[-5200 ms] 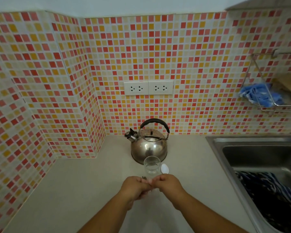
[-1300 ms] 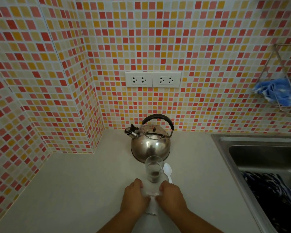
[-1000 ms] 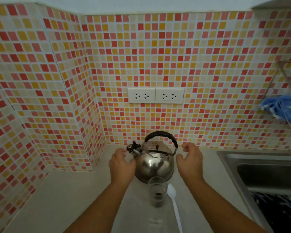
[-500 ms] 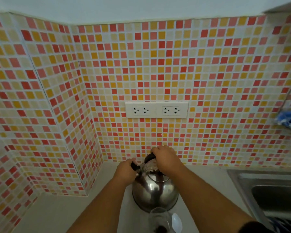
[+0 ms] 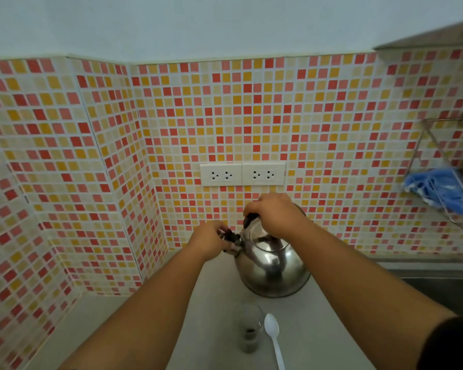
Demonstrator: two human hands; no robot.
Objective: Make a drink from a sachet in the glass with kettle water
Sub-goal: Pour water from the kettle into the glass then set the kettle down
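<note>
A shiny steel kettle point(image 5: 273, 271) stands on the counter by the tiled back wall. My right hand point(image 5: 274, 216) is closed over its black handle at the top. My left hand point(image 5: 211, 240) pinches the black cap of the kettle's spout on the left side. In front of the kettle stands a small clear glass point(image 5: 250, 332) with dark powder at its bottom. A white plastic spoon point(image 5: 274, 337) lies just right of the glass. The sachet is not in view.
The pale counter point(image 5: 217, 303) runs into a tiled corner on the left. A steel sink point(image 5: 439, 284) lies to the right. A wire rack with a blue cloth point(image 5: 439, 190) hangs on the right wall. Two white sockets point(image 5: 242, 174) sit above the kettle.
Both hands left the spot in front of the glass and reached to the kettle. The right hand closed on the handle and the left on the spout cap. The view tilted upward.
</note>
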